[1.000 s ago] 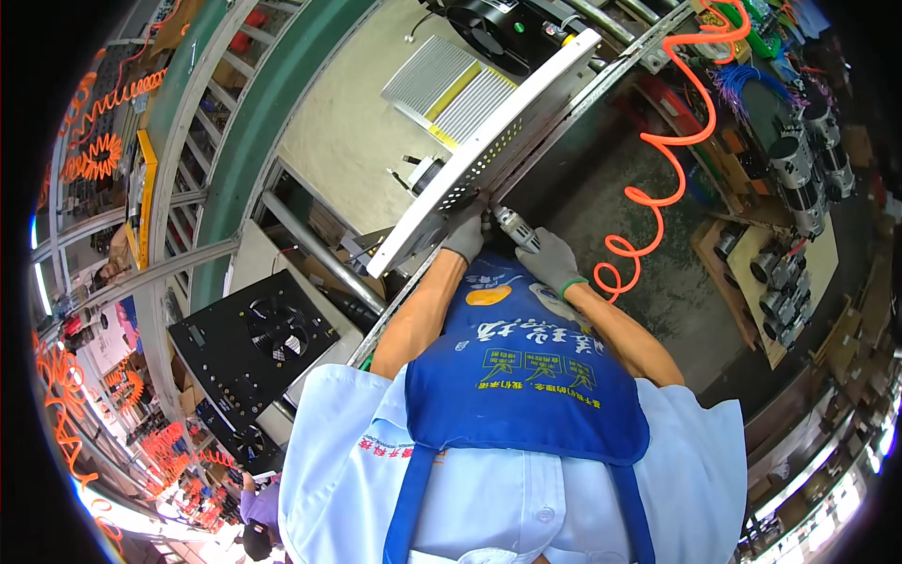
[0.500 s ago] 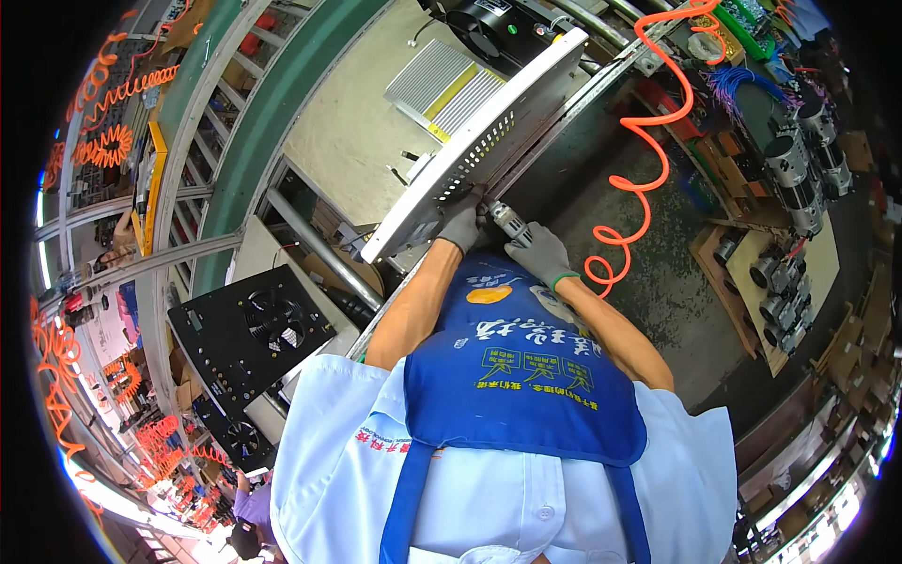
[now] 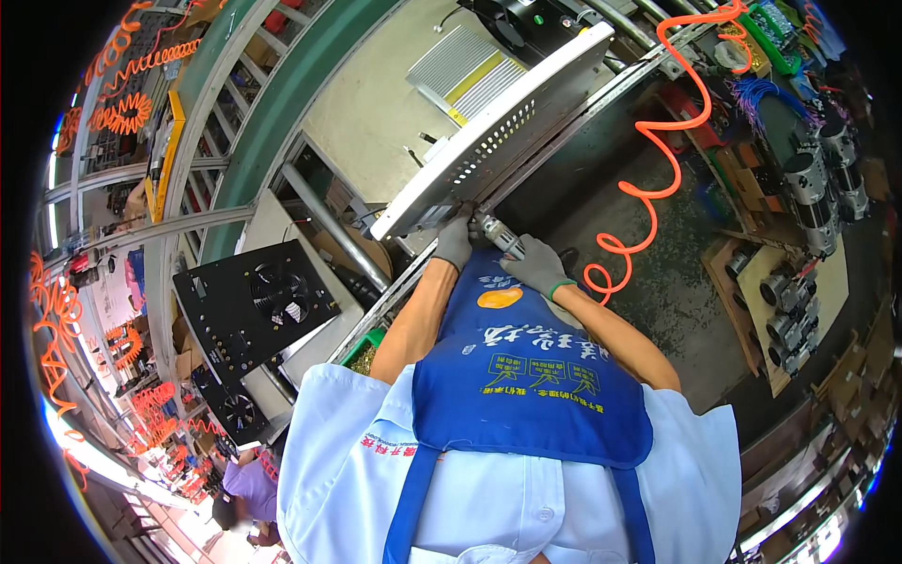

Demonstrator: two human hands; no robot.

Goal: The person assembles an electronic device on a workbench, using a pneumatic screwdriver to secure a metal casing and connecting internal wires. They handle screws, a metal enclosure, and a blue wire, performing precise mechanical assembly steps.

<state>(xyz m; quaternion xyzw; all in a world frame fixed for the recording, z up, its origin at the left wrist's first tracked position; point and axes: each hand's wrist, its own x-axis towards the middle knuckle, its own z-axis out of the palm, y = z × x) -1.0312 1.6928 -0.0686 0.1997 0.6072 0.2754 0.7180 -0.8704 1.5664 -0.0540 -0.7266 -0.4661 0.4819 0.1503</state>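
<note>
Left hand (image 3: 457,241), gloved, grips the near edge of the perforated metal panel (image 3: 498,132) at 12 o'clock. Right hand (image 3: 537,266) is clenched round the pneumatic screwdriver (image 3: 496,235). Risk: bit slips, scoring the panel; orange coiled hose (image 3: 648,179) may snag.

Black fan panel (image 3: 252,303), green conveyor (image 3: 272,113).

Both hands (image 3: 498,252) slightly lower along panel (image 3: 498,141)
</note>
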